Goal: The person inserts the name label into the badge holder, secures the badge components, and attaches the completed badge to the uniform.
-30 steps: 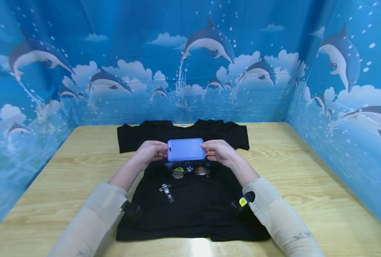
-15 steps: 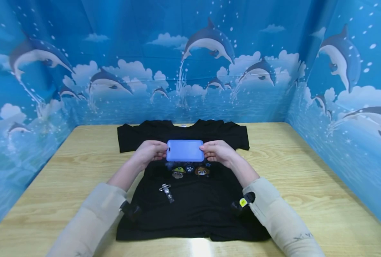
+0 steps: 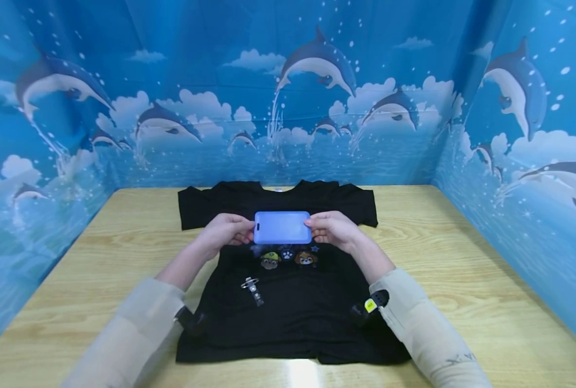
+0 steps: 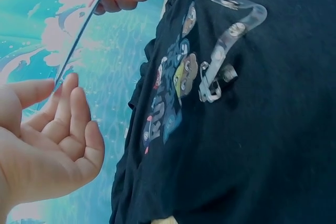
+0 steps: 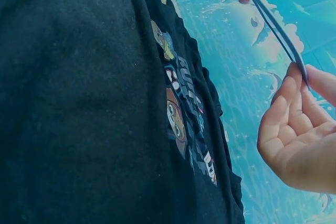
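A blue card holder (image 3: pixel 282 227) with a small slot at its left end is held up level over the chest of a black T-shirt (image 3: pixel 288 323). My left hand (image 3: pixel 226 231) pinches its left end between thumb and fingers. At the right end my right hand (image 3: pixel 334 229) pinches it the same way, thumb on the front. Seen edge-on in the right wrist view, the card holder (image 5: pixel 275 27) shows a thin gap between two layers. On the shirt, below the holder, lies a badge clip (image 3: pixel 252 291) with a clear strap, snaps and a metal pin.
The T-shirt lies spread out on a wooden table (image 3: pixel 463 258), its cartoon print (image 3: pixel 288 260) facing up just below the holder. A blue dolphin curtain (image 3: pixel 210 64) surrounds the table at the back and sides.
The card holder shifts slightly, a little left and then back right, staying in both hands. My left forearm has swung slightly outward to the left. The shirt and badge clip stay put.
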`<state>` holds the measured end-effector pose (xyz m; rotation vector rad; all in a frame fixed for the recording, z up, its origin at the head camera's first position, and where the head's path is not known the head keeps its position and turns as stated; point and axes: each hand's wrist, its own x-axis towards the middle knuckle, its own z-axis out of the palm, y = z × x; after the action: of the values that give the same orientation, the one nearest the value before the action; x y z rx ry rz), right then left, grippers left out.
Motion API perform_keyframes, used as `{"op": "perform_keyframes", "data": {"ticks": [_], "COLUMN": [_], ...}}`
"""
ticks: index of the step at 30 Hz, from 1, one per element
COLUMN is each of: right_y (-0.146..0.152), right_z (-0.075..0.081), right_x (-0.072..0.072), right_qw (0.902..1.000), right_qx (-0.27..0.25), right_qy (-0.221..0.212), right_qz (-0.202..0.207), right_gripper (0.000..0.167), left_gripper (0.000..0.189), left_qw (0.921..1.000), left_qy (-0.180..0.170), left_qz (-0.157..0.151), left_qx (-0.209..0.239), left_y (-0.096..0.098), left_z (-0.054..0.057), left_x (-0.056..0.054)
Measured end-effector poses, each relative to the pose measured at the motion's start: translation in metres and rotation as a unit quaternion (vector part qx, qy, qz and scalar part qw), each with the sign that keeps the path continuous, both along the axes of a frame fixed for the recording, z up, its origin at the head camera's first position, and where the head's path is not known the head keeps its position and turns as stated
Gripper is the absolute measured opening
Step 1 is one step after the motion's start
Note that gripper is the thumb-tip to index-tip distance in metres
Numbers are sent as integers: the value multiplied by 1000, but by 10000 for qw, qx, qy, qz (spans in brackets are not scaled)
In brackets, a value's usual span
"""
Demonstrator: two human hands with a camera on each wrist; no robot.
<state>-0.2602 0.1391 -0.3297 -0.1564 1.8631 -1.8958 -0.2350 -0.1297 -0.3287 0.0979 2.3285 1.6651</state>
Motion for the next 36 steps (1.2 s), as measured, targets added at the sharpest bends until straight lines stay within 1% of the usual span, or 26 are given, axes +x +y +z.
{"op": "perform_keyframes", "data": {"ticks": [4, 8, 12, 15, 18, 21, 24, 26, 28, 30, 33, 36], "right_y": [3, 4, 5, 6, 6, 7, 8, 8, 8, 8, 9, 9], "right_z": [2, 2, 2, 2, 1, 1, 1, 0, 0, 0, 0, -1], "right_x": [1, 1, 1, 0, 0, 0, 0, 0, 0, 0, 0, 0], "right_qw": [10000, 10000, 9999, 9999, 9999, 9999, 9999, 9999, 9999, 9999, 9999, 9999], "right_qx": [-52, -73, -63, -74, -92, -93, -99, -104, -110, -121, -125, -121], "right_qy": [-17, -41, -14, 4, -5, -15, -23, -26, -28, -35, -44, -52], "right_qz": [26, 43, 81, 113, 124, 127, 122, 114, 111, 102, 94, 90], "right_gripper": [18, 18, 17, 16, 16, 16, 16, 15, 15, 15, 15, 15], "left_gripper": [29, 31, 30, 26, 22, 21, 20, 20, 18, 17, 15, 13], "left_qw": [9989, 9946, 9878, 9830, 9787, 9744, 9687, 9636, 9578, 9525, 9476, 9470], "left_qy": [-150, -194, -26, 157, 333, 396, 444, 542, 629, 702, 715, 700], "left_qz": [-318, -741, -1166, -1376, -1541, -1747, -2083, -2307, -2486, -2599, -2695, -2702], "left_qx": [-325, -701, -1034, -1202, -1315, -1355, -1272, -1235, -1295, -1426, -1559, -1589], "left_y": [-5, -10, -14, -15, -15, -15, -14, -14, -13, -13, -12, -11], "left_z": [0, -3, -8, -12, -16, -21, -25, -29, -32, -35, -37, -40], "left_x": [5, 11, 16, 18, 21, 23, 25, 26, 27, 27, 27, 28]}}
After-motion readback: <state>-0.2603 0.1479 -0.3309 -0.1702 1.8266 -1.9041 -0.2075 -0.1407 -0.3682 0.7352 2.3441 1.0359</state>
